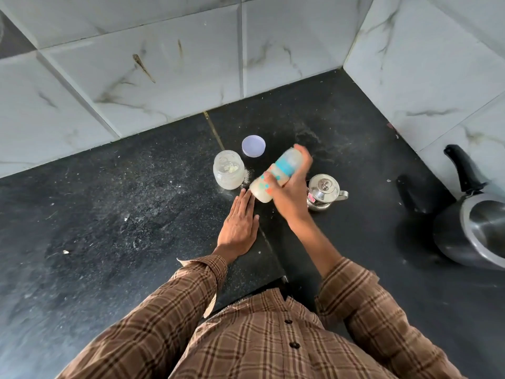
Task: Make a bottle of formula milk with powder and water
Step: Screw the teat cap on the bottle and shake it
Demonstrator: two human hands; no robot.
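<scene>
My right hand (289, 192) grips a baby bottle (276, 175) with a blue band and coloured dots, held tilted above the black counter. It looks blurred, and pale milky liquid fills its lower end. My left hand (240, 222) lies flat on the counter with straight fingers, just below the bottle's base. An open clear jar (228, 170) with powder residue stands left of the bottle. Its pale lilac lid (253, 145) lies apart behind it. A small steel lidded pot (323, 191) stands right of my right hand.
White powder is scattered on the black stone counter (123, 201) around the jar. A steel pressure cooker (475, 231) with a black handle sits at the right edge. Marble-patterned tiled walls (164, 64) close off the back and right.
</scene>
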